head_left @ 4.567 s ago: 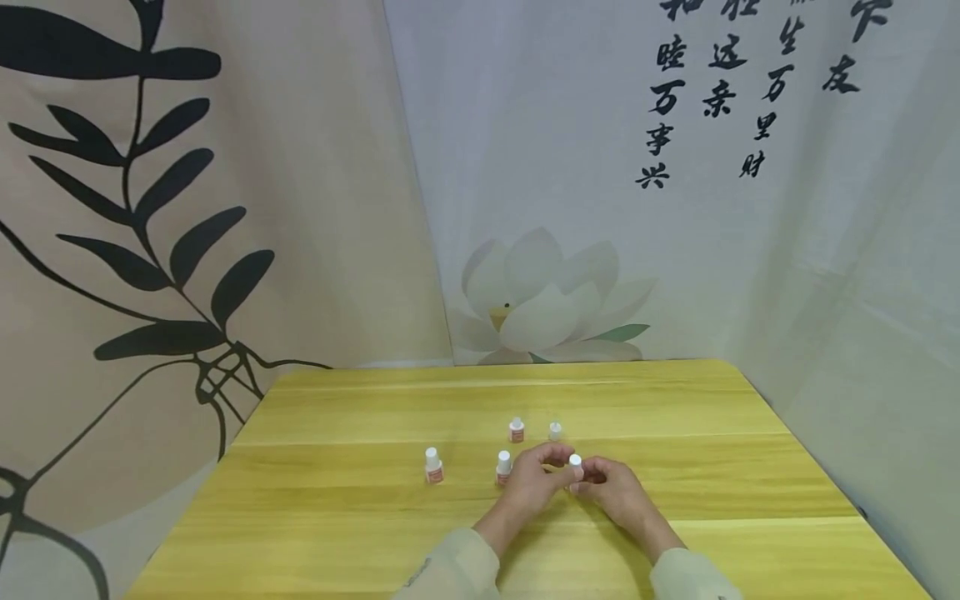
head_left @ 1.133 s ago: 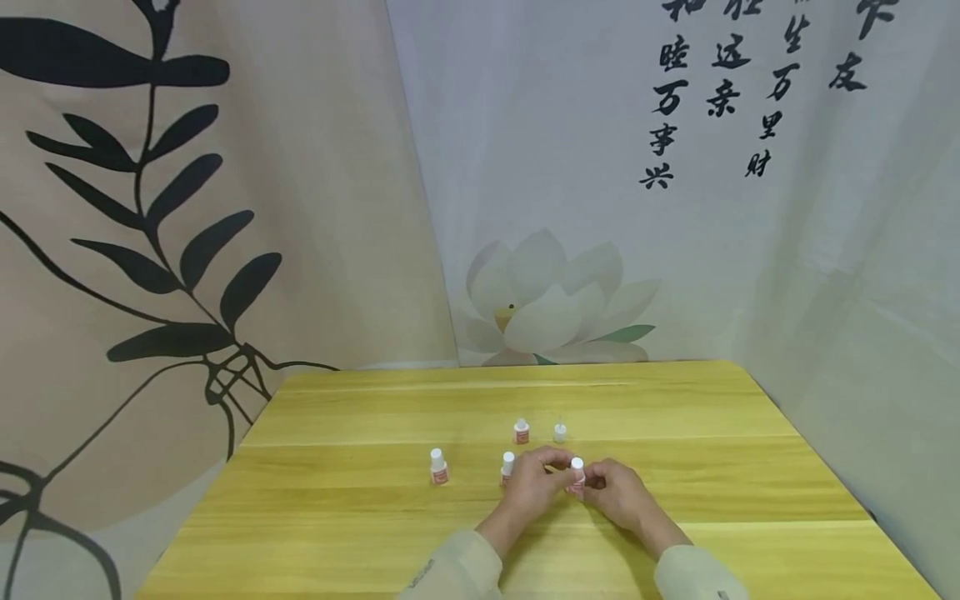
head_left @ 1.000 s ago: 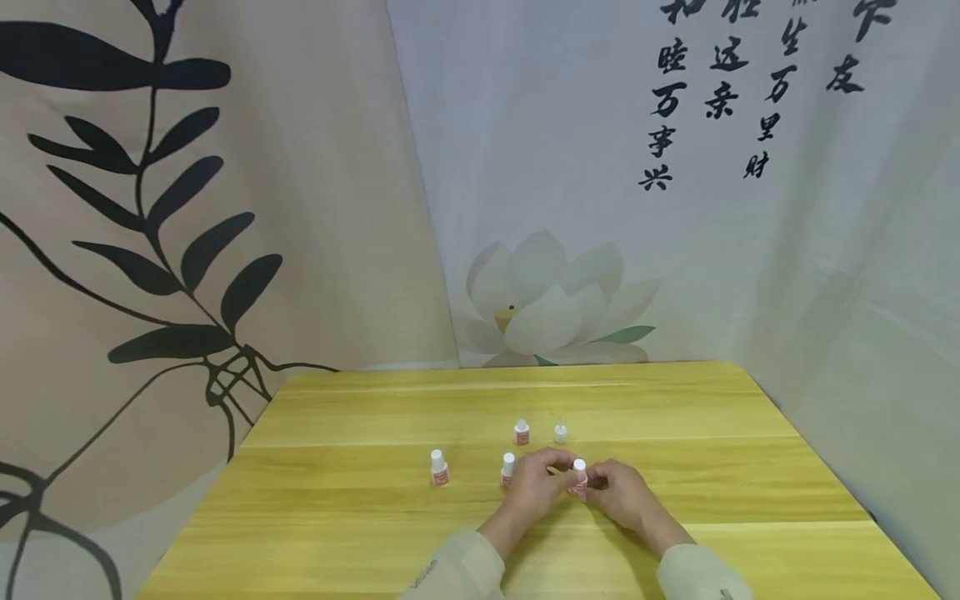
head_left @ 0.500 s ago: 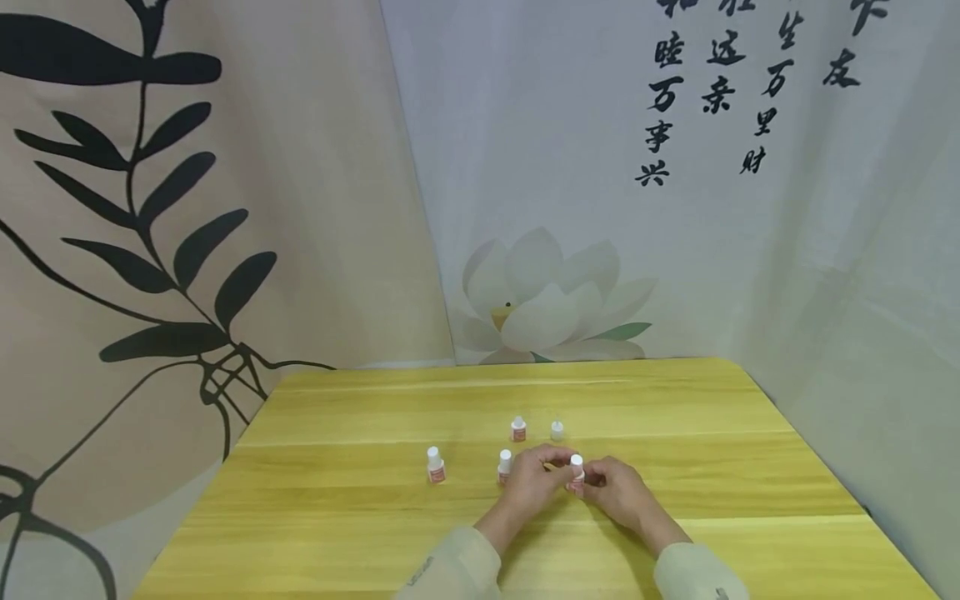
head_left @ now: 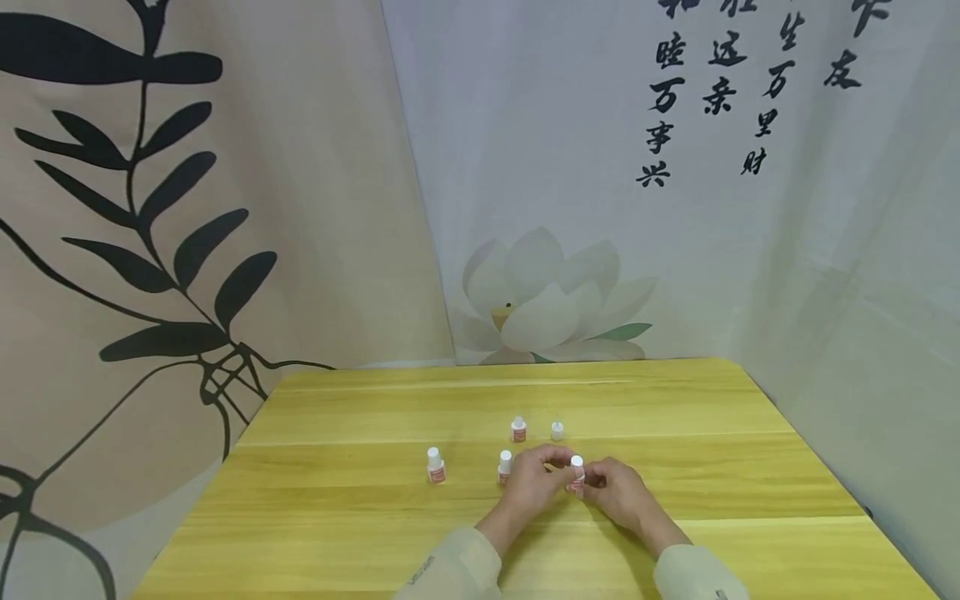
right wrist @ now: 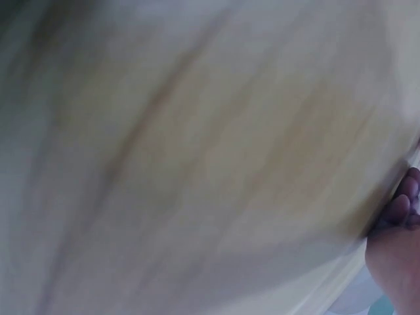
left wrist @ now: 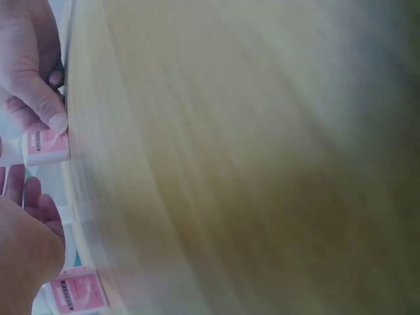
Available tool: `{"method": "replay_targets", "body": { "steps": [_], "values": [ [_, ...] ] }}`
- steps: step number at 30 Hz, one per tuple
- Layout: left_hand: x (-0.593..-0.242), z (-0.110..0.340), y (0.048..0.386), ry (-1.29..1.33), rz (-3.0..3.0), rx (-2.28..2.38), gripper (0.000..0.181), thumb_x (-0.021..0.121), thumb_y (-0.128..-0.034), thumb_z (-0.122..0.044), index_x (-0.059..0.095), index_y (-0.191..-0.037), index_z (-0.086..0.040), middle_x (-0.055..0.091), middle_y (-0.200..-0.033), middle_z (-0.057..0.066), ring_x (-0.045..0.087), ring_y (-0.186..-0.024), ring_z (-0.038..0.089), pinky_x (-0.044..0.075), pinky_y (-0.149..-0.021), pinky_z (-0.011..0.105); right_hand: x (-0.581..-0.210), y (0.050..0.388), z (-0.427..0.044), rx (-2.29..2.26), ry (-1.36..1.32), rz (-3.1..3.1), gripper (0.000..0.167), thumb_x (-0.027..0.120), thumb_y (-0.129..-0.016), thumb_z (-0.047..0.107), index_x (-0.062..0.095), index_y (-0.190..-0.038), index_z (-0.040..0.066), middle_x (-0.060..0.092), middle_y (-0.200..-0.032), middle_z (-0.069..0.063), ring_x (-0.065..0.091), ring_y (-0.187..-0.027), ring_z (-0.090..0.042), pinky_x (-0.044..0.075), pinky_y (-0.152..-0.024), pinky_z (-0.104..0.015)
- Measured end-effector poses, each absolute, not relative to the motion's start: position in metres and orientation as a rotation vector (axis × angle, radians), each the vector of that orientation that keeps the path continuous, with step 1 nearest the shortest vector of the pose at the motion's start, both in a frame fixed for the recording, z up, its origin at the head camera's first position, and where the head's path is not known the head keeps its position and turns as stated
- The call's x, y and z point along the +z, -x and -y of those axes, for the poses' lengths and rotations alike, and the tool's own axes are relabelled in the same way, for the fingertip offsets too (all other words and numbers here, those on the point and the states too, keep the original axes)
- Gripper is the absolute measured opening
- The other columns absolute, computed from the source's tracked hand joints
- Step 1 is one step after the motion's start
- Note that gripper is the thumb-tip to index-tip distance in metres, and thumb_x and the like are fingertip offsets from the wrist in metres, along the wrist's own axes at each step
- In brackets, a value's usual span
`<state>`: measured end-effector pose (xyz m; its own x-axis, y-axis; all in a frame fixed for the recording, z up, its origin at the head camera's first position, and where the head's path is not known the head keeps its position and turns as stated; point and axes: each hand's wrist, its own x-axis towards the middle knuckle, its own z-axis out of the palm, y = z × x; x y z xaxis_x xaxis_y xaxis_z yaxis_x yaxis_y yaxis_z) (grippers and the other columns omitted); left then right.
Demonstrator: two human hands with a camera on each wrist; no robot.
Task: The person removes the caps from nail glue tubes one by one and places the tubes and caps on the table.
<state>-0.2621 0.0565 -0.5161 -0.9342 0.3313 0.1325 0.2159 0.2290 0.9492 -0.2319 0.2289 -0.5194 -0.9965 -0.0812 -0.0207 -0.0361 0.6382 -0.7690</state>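
A small white bottle [head_left: 576,477] with a pink-red label and a white cap stands upright between my two hands. My left hand [head_left: 534,483] reaches it from the left, thumb and forefinger pinching it near the cap. From the other side my right hand [head_left: 621,498] pinches the lower body. In the left wrist view, the right hand's thumb [left wrist: 58,122] presses the labelled bottle [left wrist: 48,146] near its base. The right wrist view shows part of my right hand [right wrist: 398,246] at its edge, with the bottle hidden.
Beside my left hand stands a similar capped bottle [head_left: 504,468], partly covered. Another capped bottle [head_left: 436,466] is farther left. Behind them are a bottle [head_left: 518,430] with a shorter white top and a small white piece [head_left: 557,431] with a thin tip. All are on the wooden table [head_left: 337,517].
Compared with the earliest frame, the right fingers have drawn back slightly to the right, and more of the bottle's label shows. Over the last second the hands and bottle look nearly still.
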Motion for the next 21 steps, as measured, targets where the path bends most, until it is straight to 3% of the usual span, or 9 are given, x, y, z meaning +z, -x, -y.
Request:
{"method": "replay_targets", "body": {
  "steps": [4, 16, 21],
  "values": [
    [-0.5146, -0.0555, 0.2608, -0.534, -2.354, 1.827, 0.026, 0.078, -0.0862, -0.017, 0.073, -0.111, -0.009, 0.068, -0.092, -0.009, 0.06, -0.085, 0.011, 0.052, -0.069, 0.022, -0.5184, 0.2309, -0.2286, -1.3, 0.104, -2.811, 0.007, 0.078, -0.085, 0.02, 0.074, -0.09, 0.02, 0.058, -0.09, 0.001, 0.053, -0.085, -0.017, 0.047, -0.077, -0.039],
    [-0.5157, -0.0571, 0.2614, -0.505, -2.349, 1.827, 0.014, 0.079, -0.085, -0.019, 0.073, -0.097, -0.015, 0.069, -0.09, -0.009, 0.059, -0.079, 0.009, 0.05, -0.067, 0.024, -0.5192, 0.23, -0.2286, -1.358, 0.06, -2.77, 0.011, 0.078, -0.085, 0.02, 0.075, -0.096, 0.017, 0.059, -0.093, 0.001, 0.054, -0.087, -0.017, 0.049, -0.08, -0.041],
    [-0.5154, -0.0569, 0.2615, -0.499, -2.343, 1.831, 0.023, 0.079, -0.0846, -0.019, 0.073, -0.105, -0.012, 0.068, -0.092, -0.009, 0.06, -0.082, 0.012, 0.05, -0.067, 0.024, -0.5188, 0.23, -0.2293, -1.354, 0.048, -2.768, 0.013, 0.077, -0.085, 0.018, 0.075, -0.098, 0.015, 0.059, -0.095, 0.0, 0.055, -0.089, -0.018, 0.05, -0.082, -0.044]
  ]
}}
